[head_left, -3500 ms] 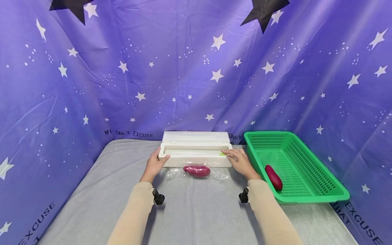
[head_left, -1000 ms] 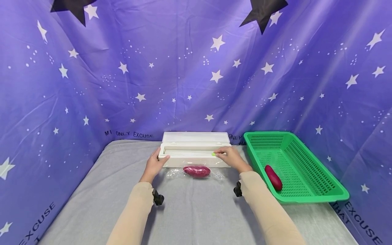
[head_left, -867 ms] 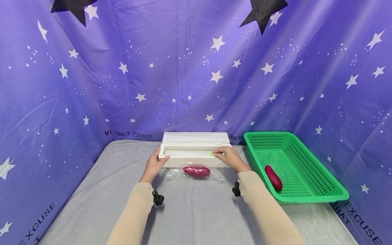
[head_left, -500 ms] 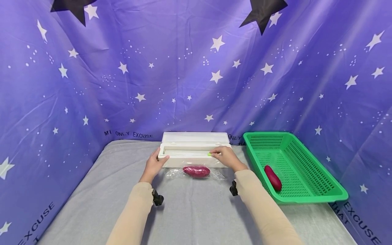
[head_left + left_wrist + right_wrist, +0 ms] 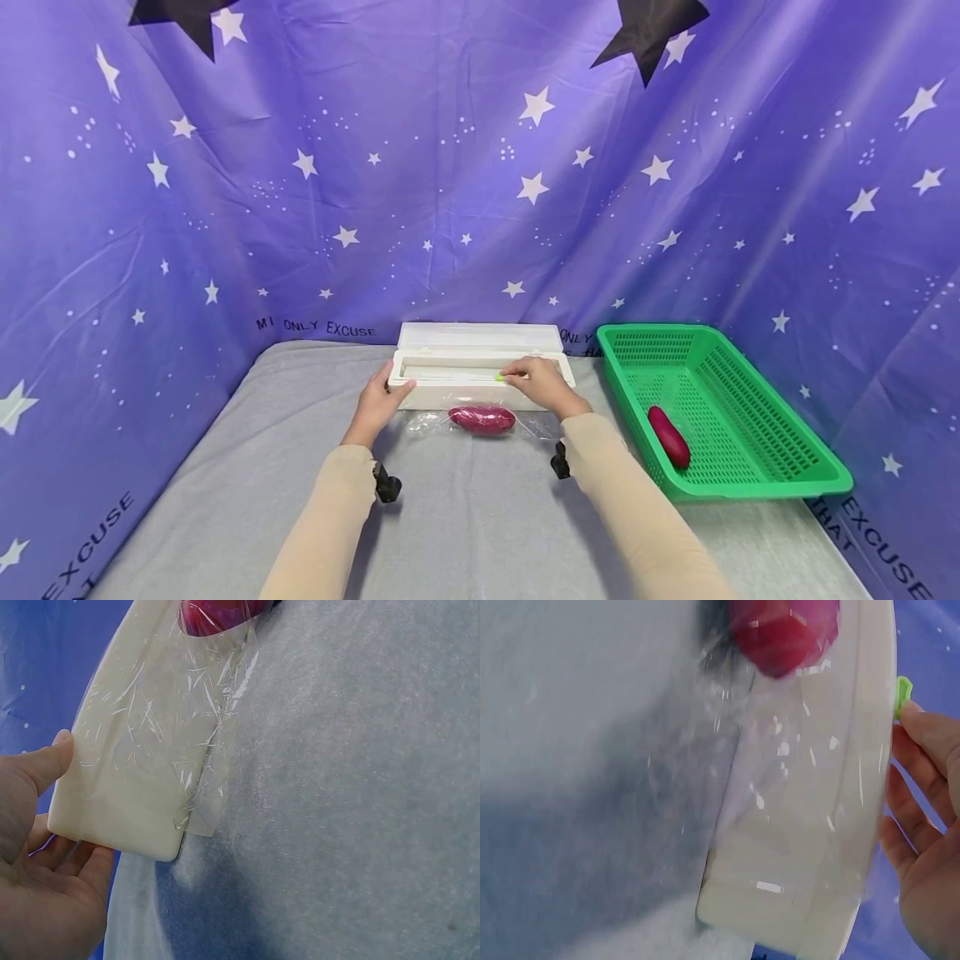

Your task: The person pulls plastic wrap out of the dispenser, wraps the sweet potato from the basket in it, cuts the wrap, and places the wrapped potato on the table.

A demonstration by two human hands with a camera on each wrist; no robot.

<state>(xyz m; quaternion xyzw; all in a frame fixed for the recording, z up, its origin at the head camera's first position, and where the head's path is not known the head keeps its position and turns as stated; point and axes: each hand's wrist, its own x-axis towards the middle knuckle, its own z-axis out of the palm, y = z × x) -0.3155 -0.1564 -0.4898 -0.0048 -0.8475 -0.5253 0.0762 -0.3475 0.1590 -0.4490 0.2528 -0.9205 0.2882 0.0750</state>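
Note:
A white plastic wrap dispenser [image 5: 450, 397] lies across the back of the table with its lid [image 5: 480, 336] raised. My left hand [image 5: 375, 404] grips its left end, thumb on the front edge and fingers beneath the end in the left wrist view. My right hand [image 5: 542, 387] pinches the small green slide cutter [image 5: 904, 691] on the front rim, right of the middle. Clear film [image 5: 180, 727] hangs down the dispenser's front and spreads onto the table. Wrapped in the film, a reddish-purple, sweet-potato-shaped vegetable [image 5: 482, 420] lies right before the dispenser.
A green perforated basket [image 5: 772, 486] stands at the right, with another reddish-purple vegetable [image 5: 669, 437] lying inside along its left wall. Grey cloth [image 5: 465, 525] covers the table. A purple star-printed curtain [image 5: 450, 167] hangs behind and at both sides.
My right hand has slid the green cutter leftward along the rim, from near the dispenser's right end to just right of its middle. The left hand keeps its grip in place.

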